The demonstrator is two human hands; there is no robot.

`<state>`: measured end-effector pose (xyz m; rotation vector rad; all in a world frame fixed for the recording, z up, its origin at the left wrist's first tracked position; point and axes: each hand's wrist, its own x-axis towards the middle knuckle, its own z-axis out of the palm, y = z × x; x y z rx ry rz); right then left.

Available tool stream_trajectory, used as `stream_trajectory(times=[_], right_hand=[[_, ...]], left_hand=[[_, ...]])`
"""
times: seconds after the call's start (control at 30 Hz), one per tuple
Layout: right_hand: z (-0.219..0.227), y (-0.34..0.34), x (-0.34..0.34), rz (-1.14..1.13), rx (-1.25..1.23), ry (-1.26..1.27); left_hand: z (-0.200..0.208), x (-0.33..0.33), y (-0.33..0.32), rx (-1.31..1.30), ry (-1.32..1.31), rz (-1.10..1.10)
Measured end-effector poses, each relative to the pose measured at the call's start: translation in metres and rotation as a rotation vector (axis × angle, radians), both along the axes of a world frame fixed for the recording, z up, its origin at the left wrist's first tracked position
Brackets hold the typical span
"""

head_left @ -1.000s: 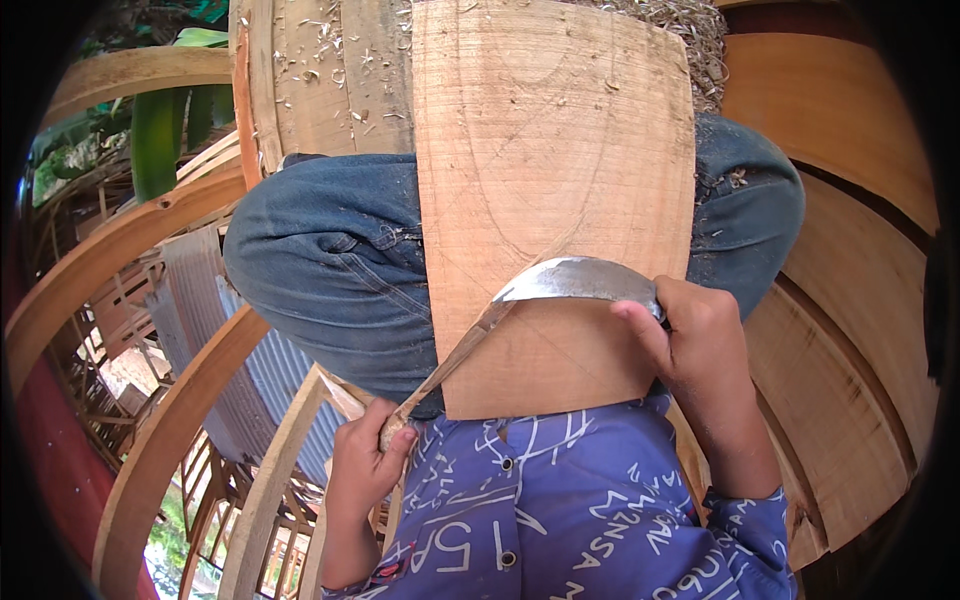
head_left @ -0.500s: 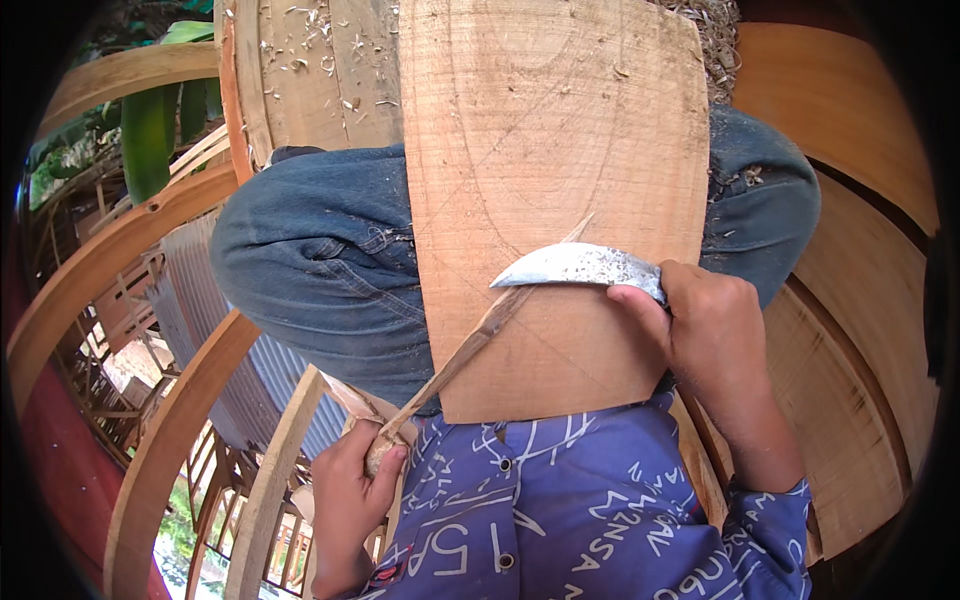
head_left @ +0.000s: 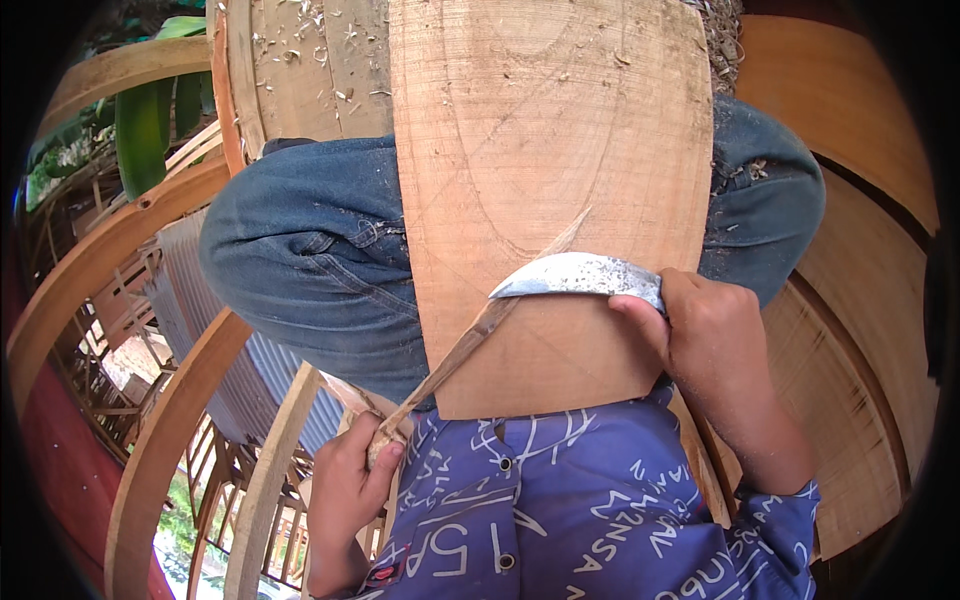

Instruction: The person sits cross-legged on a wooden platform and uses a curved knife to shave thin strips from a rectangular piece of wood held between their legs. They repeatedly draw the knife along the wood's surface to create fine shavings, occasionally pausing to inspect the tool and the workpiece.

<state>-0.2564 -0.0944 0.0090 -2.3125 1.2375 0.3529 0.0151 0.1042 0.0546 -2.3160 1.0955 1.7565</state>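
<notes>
A wide wooden board lies across my lap, sawdust and small chips on its surface. My left hand, near the board's lower left corner, is wrapped round the thick lower end of a rough wooden stick. From there the stick slants up over the board to a pale, sharpened point. Gripped in my right hand is a curved knife, its mottled silver blade pointing left and crossing the stick below that point. The fist hides the knife's handle; my right thumb rests along the blade's base.
Curved wooden rails rise at the left, with corrugated sheeting beyond them. Wood shavings dot the planks ahead. Broad wooden slats run along the right. My bent knees flank the board.
The blade has slid slightly down the stick toward my left hand. Both hands keep their grips, and the whole view has shifted a little.
</notes>
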Motion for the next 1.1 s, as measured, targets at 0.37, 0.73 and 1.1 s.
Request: stream_trajectory(times=[0.37, 0.73, 1.1], right_hand=[[0.001, -0.001, 0.001, -0.121, 0.002, 0.017], [-0.006, -0.014, -0.007, -0.211, -0.099, 0.127], [-0.006, -0.003, -0.004, -0.191, -0.088, 0.051]], left_hand=[[-0.004, -0.004, 0.001, -0.041, 0.03, 0.05], [-0.003, -0.002, 0.004, -0.004, 0.026, 0.047], [-0.005, -0.005, 0.002, -0.033, 0.03, 0.027]])
